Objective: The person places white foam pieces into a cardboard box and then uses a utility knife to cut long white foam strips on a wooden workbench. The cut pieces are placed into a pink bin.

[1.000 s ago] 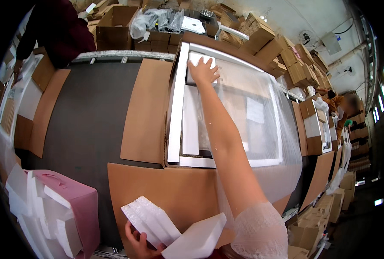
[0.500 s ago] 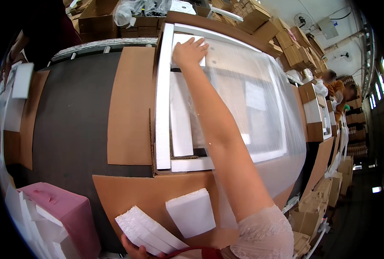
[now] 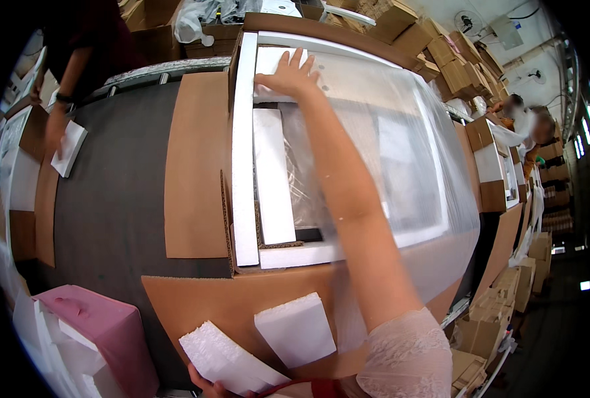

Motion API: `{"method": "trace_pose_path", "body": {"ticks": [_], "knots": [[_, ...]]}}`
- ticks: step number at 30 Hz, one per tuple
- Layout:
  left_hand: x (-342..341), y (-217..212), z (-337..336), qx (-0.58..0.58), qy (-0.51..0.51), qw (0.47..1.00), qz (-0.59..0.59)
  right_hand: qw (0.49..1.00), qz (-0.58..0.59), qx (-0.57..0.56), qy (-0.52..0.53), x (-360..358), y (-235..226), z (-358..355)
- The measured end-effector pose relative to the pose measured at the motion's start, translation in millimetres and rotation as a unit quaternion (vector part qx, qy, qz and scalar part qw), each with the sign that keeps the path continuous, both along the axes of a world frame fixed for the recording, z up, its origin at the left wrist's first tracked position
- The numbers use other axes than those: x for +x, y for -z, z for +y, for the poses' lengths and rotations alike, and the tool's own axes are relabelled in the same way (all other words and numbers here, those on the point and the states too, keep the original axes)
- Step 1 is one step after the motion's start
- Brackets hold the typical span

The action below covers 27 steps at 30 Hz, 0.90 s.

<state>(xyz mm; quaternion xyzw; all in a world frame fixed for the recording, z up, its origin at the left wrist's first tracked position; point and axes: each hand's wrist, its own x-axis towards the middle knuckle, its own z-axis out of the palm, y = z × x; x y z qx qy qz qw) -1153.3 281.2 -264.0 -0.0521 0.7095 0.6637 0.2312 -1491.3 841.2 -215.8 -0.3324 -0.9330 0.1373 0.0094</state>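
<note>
At the lower edge my left hand [image 3: 205, 383] is closed around the lower end of a white foam block [image 3: 232, 358]; most of that hand is hidden. My right arm reaches across an open carton [image 3: 234, 73]. Its hand [image 3: 291, 76] is open, fingers spread, on a white foam piece [image 3: 272, 61] in the carton's far left corner. A long foam strip [image 3: 274, 179] lies along the left inside, next to a white foam frame [image 3: 245, 152]. Clear plastic film [image 3: 421, 172] covers much of the contents. Another foam block [image 3: 296, 330] rests on the near cardboard flap [image 3: 175, 298].
A pink bin [image 3: 109, 325] with white foam pieces stands at lower left. Past the dark conveyor surface [image 3: 116, 192], a co-worker's hand [image 3: 55, 136] is at a foam block [image 3: 69, 149] beside another carton. More cartons [image 3: 491, 159] line the right.
My right hand has shifted slightly left on the foam piece, its fingers spreading wider. The co-worker's arm has come into fuller view at left, and the foam block there is lower and tilted.
</note>
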Motion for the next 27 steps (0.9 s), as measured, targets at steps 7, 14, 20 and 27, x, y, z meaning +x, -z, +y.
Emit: {"method": "trace_pose_path", "body": {"ticks": [7, 14, 20, 27], "knots": [[-3.6, -11.8, 17.5, 0.034, -0.034, 0.997, -0.062, 0.982, -0.124, -0.054, -0.132, 1.0, -26.4, 11.4], [-4.2, -11.8, 15.6, 0.018, -0.027, 0.997, -0.072, 0.958, -0.156, 0.028, -0.237, -3.7, -20.1, 19.9], [-2.6, -9.7, 16.8, 0.007, -0.033, 0.998, -0.054, 0.955, -0.164, 0.027, -0.247, -9.5, -29.8, 34.4], [1.4, -1.6, 9.6, -0.003, -0.008, 0.999, -0.041, 0.938, 0.106, -0.129, -0.303, -3.4, -12.9, 54.2]]}}
